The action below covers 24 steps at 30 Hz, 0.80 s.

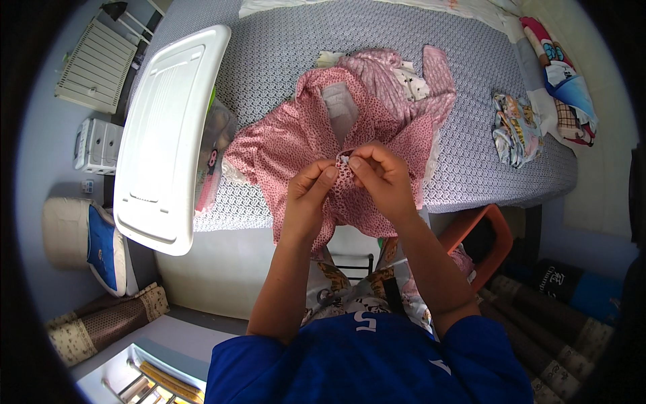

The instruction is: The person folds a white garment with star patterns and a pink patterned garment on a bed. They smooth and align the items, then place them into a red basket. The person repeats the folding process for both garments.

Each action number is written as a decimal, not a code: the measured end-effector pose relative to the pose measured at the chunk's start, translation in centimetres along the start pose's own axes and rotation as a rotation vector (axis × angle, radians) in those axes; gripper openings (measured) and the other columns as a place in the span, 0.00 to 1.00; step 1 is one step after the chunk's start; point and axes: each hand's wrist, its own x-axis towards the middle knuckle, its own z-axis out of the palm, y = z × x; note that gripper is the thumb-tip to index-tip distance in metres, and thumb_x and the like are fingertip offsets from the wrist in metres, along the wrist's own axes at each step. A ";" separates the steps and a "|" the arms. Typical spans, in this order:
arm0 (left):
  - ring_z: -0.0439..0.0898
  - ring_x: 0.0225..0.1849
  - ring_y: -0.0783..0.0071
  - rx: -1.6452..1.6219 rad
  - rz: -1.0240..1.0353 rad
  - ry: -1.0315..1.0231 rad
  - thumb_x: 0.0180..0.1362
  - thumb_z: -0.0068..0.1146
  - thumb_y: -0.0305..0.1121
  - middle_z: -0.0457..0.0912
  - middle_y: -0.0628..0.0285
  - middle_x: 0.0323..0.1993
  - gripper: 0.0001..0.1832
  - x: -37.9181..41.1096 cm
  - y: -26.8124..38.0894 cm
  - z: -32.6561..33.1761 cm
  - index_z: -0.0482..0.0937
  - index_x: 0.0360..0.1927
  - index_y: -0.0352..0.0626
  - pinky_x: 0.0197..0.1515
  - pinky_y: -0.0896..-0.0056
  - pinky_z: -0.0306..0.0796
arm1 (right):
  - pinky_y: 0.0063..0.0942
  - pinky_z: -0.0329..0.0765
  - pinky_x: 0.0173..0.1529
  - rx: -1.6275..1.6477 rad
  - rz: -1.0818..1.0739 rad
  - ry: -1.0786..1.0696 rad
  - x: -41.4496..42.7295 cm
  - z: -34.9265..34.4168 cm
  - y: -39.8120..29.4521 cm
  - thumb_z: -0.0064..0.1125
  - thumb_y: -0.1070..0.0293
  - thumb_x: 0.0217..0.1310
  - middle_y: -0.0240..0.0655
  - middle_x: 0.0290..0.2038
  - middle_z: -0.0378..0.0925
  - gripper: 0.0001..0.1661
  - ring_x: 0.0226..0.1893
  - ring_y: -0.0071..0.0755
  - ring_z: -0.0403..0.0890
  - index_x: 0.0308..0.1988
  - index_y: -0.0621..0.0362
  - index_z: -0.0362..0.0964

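A pink patterned garment [282, 131] with a grey lining at its neck lies spread over the bed's near edge. Its front border is pinched between my left hand [311, 184] and my right hand [381, 174], which are close together. A small pale piece, perhaps a snap or button, shows at the cloth between my fingertips. The lower part of the garment hangs over the bed edge towards my lap. Behind it lies a second, paler pink patterned garment [436, 76], partly covered by the first, with a white star-printed patch [410, 83] showing.
A white plastic lid [166, 141] leans on a clear container [214, 146] at the left. On the grey patterned bedsheet [469, 55], a folded printed cloth [517, 131] lies at right. An orange-red basket or stool [492, 247] stands below the bed's right edge.
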 end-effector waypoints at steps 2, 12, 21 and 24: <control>0.72 0.39 0.83 -0.044 -0.028 -0.044 0.61 0.50 0.29 0.76 0.69 0.36 0.10 0.1 -0.1 -0.4 0.75 0.43 0.38 0.45 0.80 0.64 | 0.13 0.66 0.30 0.033 -0.038 0.015 0.1 0.1 0.1 0.52 0.76 0.59 0.27 0.31 0.70 0.06 0.26 0.12 0.67 0.38 0.64 0.70; 0.72 0.40 0.82 0.073 0.046 -0.050 0.60 0.50 0.28 0.77 0.68 0.37 0.08 0.5 -1.0 -0.7 0.75 0.42 0.37 0.47 0.79 0.64 | 0.16 0.70 0.37 -0.046 0.025 -0.115 0.0 -1.0 0.9 0.54 0.77 0.57 0.30 0.36 0.73 0.12 0.34 0.16 0.73 0.43 0.63 0.70; 0.74 0.39 0.81 0.216 -0.164 0.227 0.58 0.53 0.30 0.77 0.66 0.36 0.11 1.4 -7.4 -7.7 0.76 0.43 0.36 0.43 0.79 0.67 | 0.13 0.63 0.33 -0.315 0.078 -0.039 -2.2 -5.2 2.9 0.53 0.80 0.55 0.27 0.33 0.69 0.12 0.29 0.14 0.66 0.42 0.62 0.74; 0.73 0.36 0.81 0.193 -0.238 0.183 0.58 0.54 0.34 0.77 0.66 0.35 0.16 2.7 -9.6 -8.2 0.75 0.46 0.35 0.40 0.79 0.67 | 0.16 0.63 0.33 -0.366 0.028 -0.037 -2.5 -5.3 3.5 0.54 0.79 0.54 0.27 0.31 0.68 0.11 0.28 0.16 0.66 0.40 0.61 0.75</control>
